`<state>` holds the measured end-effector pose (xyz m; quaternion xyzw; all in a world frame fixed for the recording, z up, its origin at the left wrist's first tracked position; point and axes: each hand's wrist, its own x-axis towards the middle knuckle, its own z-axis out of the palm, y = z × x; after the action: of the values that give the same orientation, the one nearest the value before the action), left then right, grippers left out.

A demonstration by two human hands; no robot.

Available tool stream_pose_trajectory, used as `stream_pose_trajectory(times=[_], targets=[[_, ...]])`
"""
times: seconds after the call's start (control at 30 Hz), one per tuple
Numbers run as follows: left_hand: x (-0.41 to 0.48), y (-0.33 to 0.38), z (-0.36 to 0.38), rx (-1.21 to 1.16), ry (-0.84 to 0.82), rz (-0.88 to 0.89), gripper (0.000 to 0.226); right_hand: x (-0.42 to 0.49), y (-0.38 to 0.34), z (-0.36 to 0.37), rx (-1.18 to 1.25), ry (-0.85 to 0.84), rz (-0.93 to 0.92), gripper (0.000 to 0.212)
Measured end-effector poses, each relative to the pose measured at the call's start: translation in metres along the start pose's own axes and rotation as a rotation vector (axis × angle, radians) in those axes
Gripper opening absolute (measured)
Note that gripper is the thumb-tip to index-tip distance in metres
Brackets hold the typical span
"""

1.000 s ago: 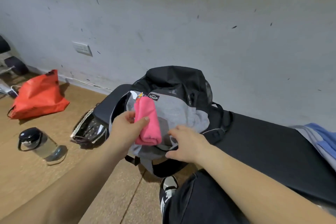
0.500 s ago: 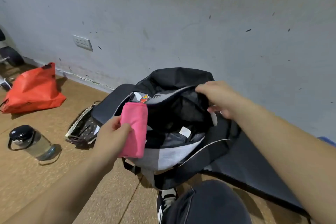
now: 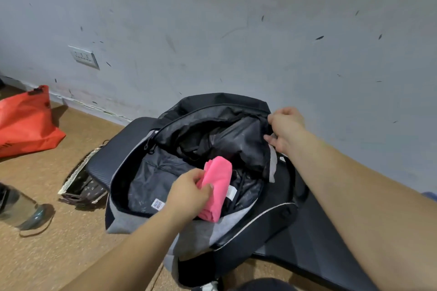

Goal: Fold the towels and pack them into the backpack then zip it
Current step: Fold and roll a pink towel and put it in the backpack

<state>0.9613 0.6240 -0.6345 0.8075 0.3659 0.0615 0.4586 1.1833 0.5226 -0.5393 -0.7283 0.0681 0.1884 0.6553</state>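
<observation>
Folded pink towel [image 3: 216, 186] now dips into the backpack [image 3: 201, 234], pinched in the left hand's [image 3: 189, 194] curled fingers; moments ago it sat outside the rim. Beyond it, the right hand [image 3: 285, 127] grips the flap [image 3: 222, 104], hauled wide. Packing's underway; zipping waits.

Dim, even light; soft, edge-warped picture.

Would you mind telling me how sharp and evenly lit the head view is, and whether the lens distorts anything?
In the head view the light is soft and even, with no glare; the left hand and towel look slightly blurred; the backpack is dim inside, showing little detail; the wide lens stretches whatever nears the frame's corners.
</observation>
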Motion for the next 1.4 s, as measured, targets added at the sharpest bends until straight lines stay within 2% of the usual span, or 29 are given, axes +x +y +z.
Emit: stream_pose_trajectory(times=[0.07,0.13,0.2,0.23,0.3,0.4,0.47,0.6,0.67,0.77,0.83,0.9,1.0,1.07,1.1,1.13,1.2,1.27,1.33,1.4], targets=[[0.001,-0.001,0.002,0.048,0.040,0.028,0.025,0.002,0.022,0.005,-0.112,-0.036,-0.215,0.016],[0.001,0.000,0.000,0.065,0.064,0.049,0.033,-0.006,0.044,0.009,-0.400,-0.147,-0.549,0.016],[-0.002,0.002,-0.003,0.106,0.077,0.074,0.036,-0.011,0.062,0.007,-0.782,-0.305,-0.880,0.040],[-0.003,0.003,-0.004,0.140,0.080,0.091,0.037,-0.009,0.067,0.003,-0.973,-0.387,-0.950,0.057],[-0.005,0.004,-0.005,0.200,0.073,0.128,0.044,-0.004,0.065,-0.010,-1.276,-0.452,-0.835,0.073],[-0.008,0.003,-0.004,0.225,0.002,0.153,0.057,0.006,0.057,-0.023,-1.445,-0.385,-0.645,0.050],[-0.007,0.005,-0.004,0.179,-0.049,0.176,0.056,0.005,0.054,-0.021,-1.423,-0.346,-0.641,0.036],[0.009,0.015,-0.008,0.126,0.061,0.310,0.042,-0.004,0.035,-0.005,-1.231,-0.334,-0.724,0.047],[0.013,0.020,0.000,0.135,0.097,0.333,0.040,-0.008,0.024,0.000,-1.095,-0.354,-0.685,0.053],[0.009,0.022,0.020,-0.002,0.006,0.169,0.035,-0.006,0.019,0.003,-0.971,-0.355,-0.608,0.059],[0.005,0.025,0.033,-0.013,-0.065,0.108,0.024,-0.003,0.023,0.001,-1.016,-0.333,-0.582,0.058],[0.003,0.026,0.039,0.035,-0.080,0.136,0.019,-0.002,0.034,-0.002,-1.092,-0.332,-0.587,0.055],[-0.001,0.023,0.036,0.063,-0.129,0.168,0.020,-0.002,0.048,-0.009,-1.136,-0.386,-0.558,0.044],[-0.004,0.023,0.030,0.090,-0.153,0.163,0.007,-0.005,0.051,-0.014,-1.123,-0.434,-0.528,0.035],[-0.005,0.023,0.027,0.101,-0.150,0.157,0.014,-0.009,0.051,-0.016,-1.116,-0.466,-0.518,0.035],[-0.008,0.024,0.025,0.097,-0.138,0.147,0.017,-0.013,0.050,-0.019,-1.103,-0.484,-0.524,0.043],[-0.015,0.028,0.020,0.056,-0.087,0.118,0.017,-0.021,0.047,-0.027,-1.051,-0.453,-0.590,0.052],[-0.020,0.027,0.013,0.034,-0.001,0.094,0.024,-0.032,0.040,-0.038,-1.017,-0.354,-0.732,0.039],[-0.029,0.032,0.003,0.028,0.071,0.094,0.020,-0.043,0.034,-0.050,-1.004,-0.285,-0.847,0.027],[-0.042,0.041,-0.003,0.005,0.105,0.126,0.017,-0.057,0.030,-0.064,-1.003,-0.279,-0.870,0.024]])
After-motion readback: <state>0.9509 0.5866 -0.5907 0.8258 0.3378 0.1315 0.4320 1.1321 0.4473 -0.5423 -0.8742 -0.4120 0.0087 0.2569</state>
